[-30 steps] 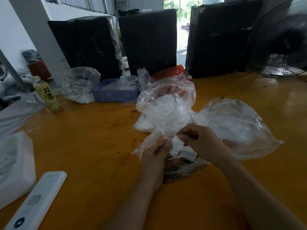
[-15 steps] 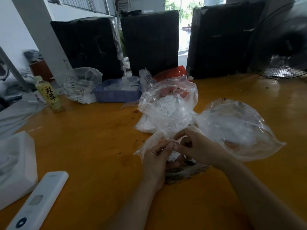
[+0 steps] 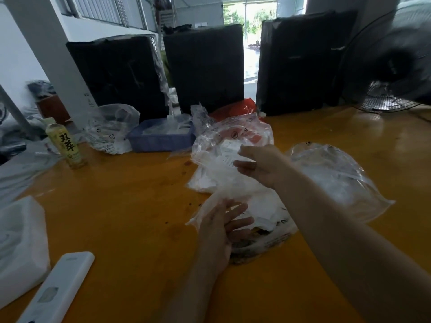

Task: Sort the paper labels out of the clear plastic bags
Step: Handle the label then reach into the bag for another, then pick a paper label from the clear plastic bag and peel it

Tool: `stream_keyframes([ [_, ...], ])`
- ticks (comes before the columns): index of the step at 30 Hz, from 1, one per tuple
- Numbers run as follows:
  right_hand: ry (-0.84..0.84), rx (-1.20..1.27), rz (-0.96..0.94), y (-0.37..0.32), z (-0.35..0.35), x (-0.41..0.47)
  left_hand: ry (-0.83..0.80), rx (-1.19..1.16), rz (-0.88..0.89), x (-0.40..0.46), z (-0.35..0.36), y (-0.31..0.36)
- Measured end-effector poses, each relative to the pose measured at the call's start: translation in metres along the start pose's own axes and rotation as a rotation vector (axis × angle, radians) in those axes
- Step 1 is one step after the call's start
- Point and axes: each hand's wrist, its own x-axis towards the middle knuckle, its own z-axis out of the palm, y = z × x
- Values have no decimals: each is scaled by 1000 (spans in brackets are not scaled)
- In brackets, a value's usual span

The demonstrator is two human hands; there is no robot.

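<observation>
On the orange table my left hand lies with fingers straight and spread on a flat clear plastic bag that has white paper inside. My right hand is stretched forward over a puffed clear bag holding several printed paper labels. Its thumb and fingers pinch a small white paper label just above that bag; the view is blurred there. Another inflated clear bag lies to the right of my right forearm.
A blue basket, a crumpled clear bag and a tea bottle stand at back left. A white remote and a white foam pack lie near left. Black wrapped bundles and a fan line the back.
My right hand has left the near bag with the small label and moved forward over the far bag. My left hand has let go and spread its fingers flat.
</observation>
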Motion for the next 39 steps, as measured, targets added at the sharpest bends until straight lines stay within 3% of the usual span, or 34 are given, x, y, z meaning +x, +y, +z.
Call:
stream_keyframes([
  [7,-77,-225,-89,16,-39,-32,-13,11,-8,1,-4,-2],
  [9,38,-614,-139,11,-61,-39,-21,27,-8,1,-4,-1],
  [12,301,-1462,-122,4,-95,-41,-8,72,-1,2,-4,-2],
  [16,455,-1723,-94,22,-119,-39,5,129,20,3,-2,-7],
  [20,412,-1763,-111,39,-125,-31,12,104,22,2,-4,-7],
  [25,504,-1680,-211,39,-128,-32,7,85,15,2,-5,-7],
  [39,524,-1608,-167,34,-128,-50,13,87,6,1,-4,-7],
])
